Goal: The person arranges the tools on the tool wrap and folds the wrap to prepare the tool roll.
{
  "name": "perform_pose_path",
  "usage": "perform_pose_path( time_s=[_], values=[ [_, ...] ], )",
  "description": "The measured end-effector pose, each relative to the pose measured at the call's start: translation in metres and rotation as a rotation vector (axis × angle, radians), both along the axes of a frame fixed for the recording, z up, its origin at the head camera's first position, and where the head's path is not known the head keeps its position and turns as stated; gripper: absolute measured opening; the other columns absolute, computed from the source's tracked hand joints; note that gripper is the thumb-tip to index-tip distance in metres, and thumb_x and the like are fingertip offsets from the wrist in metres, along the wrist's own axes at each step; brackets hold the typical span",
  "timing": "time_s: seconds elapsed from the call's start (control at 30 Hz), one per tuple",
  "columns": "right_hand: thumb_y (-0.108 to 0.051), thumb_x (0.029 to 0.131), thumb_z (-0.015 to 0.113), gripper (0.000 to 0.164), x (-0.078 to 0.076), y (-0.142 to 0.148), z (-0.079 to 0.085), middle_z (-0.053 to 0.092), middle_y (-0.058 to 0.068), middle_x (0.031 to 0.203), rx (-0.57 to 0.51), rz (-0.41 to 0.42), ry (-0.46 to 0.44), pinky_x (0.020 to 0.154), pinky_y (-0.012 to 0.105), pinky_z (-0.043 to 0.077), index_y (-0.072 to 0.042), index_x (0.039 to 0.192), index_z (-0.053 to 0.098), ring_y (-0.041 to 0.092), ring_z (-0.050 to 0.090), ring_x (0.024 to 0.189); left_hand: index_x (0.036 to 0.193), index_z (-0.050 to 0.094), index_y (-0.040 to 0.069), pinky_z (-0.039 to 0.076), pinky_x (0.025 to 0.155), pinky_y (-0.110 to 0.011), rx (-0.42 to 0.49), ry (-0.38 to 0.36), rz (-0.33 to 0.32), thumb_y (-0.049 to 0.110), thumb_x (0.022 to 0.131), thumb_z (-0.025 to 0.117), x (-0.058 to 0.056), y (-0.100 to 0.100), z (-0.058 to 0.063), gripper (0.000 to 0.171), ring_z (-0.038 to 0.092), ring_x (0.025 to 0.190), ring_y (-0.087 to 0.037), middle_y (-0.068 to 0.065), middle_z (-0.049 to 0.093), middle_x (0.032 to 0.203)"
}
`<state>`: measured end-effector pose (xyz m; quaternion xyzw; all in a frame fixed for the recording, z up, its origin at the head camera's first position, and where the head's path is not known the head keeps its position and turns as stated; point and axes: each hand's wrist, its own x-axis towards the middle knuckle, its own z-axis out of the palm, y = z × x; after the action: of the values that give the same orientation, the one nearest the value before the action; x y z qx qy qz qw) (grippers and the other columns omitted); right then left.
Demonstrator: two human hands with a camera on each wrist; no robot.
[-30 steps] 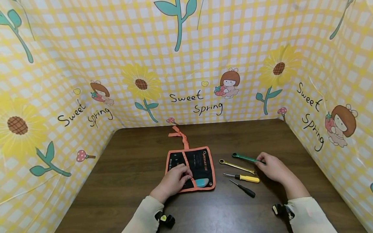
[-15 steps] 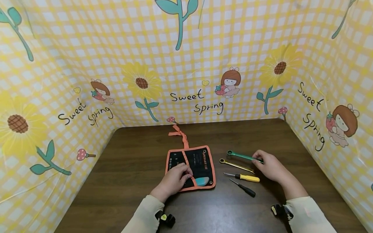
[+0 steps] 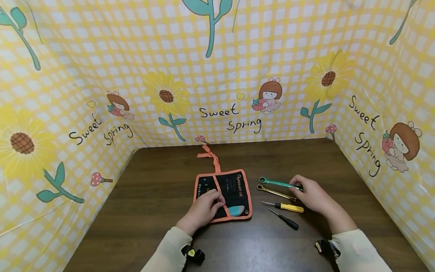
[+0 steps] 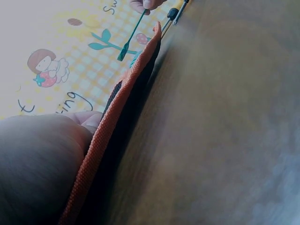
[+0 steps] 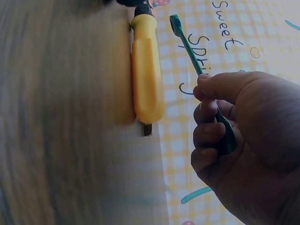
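Note:
In the head view a black tool pouch [image 3: 231,190] with orange trim lies flat on the table. My left hand [image 3: 203,207] rests over its lower left part and pinches the orange pocket edge between thumb and fingers. A light-blue piece [image 3: 236,210] shows beside those fingers, its kind unclear. To the right, my right hand [image 3: 312,193] grips a green ratchet wrench [image 3: 274,182] near one end, raised off the table. In the right wrist view the fingers curl round the wrench [image 5: 190,51], ring end pointing away.
A gold ratchet wrench [image 3: 276,192], a yellow-handled screwdriver [image 3: 291,207] and a black screwdriver [image 3: 288,221] lie right of the pouch. An orange tie strap [image 3: 216,162] runs toward the back of the brown table [image 3: 153,181]. Yellow checked cloth [image 3: 217,83] surrounds it.
My right hand has carried the green wrench left, toward the pouch, over the gold wrench. My left hand keeps its place on the pouch.

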<state>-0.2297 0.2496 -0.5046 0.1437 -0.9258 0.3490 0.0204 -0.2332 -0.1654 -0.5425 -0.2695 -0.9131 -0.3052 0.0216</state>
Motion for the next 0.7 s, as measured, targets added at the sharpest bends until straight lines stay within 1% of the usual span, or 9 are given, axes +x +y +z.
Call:
perform_pose_path(
  time_s=[0.2,0.43,0.6,0.7],
  values=[
    [-0.014,0.104,0.068,0.008,-0.001,-0.006,0.003,0.065,0.001,0.094,-0.018,0.034,-0.025,0.065,0.036,0.045,-0.010,0.110,0.066,0.017,0.054,0.074,0.097,0.065,0.034,0.053,0.080,-0.030,0.010,0.000,-0.005,0.019,0.103,0.070,-0.001,0.000,-0.002,0.016,0.058,0.086,-0.005,0.016,0.059,0.099],
    [-0.014,0.103,0.069,0.007,-0.004,-0.014,0.008,0.067,-0.001,0.096,-0.006,0.051,-0.012,0.070,0.038,0.046,-0.012,0.109,0.067,0.017,0.055,0.080,0.097,0.065,0.033,0.052,0.079,-0.030,0.021,0.019,-0.013,0.018,0.103,0.070,-0.001,0.000,-0.002,0.017,0.058,0.085,-0.005,0.016,0.059,0.099],
    [-0.014,0.103,0.069,0.007,-0.007,-0.020,0.010,0.064,0.000,0.093,-0.019,0.090,-0.032,0.066,0.035,0.046,-0.012,0.110,0.066,0.017,0.054,0.076,0.097,0.066,0.032,0.053,0.080,-0.030,0.028,0.016,-0.008,0.019,0.102,0.070,-0.001,0.000,0.000,0.016,0.058,0.086,-0.005,0.016,0.059,0.098],
    [-0.015,0.103,0.069,0.007,-0.009,-0.023,0.010,0.063,-0.002,0.092,-0.010,0.120,-0.033,0.067,0.034,0.046,-0.014,0.109,0.066,0.016,0.055,0.076,0.097,0.066,0.033,0.052,0.080,-0.030,0.026,0.014,-0.004,0.019,0.102,0.070,-0.001,0.000,-0.001,0.016,0.058,0.086,-0.005,0.016,0.059,0.099]
  ],
)
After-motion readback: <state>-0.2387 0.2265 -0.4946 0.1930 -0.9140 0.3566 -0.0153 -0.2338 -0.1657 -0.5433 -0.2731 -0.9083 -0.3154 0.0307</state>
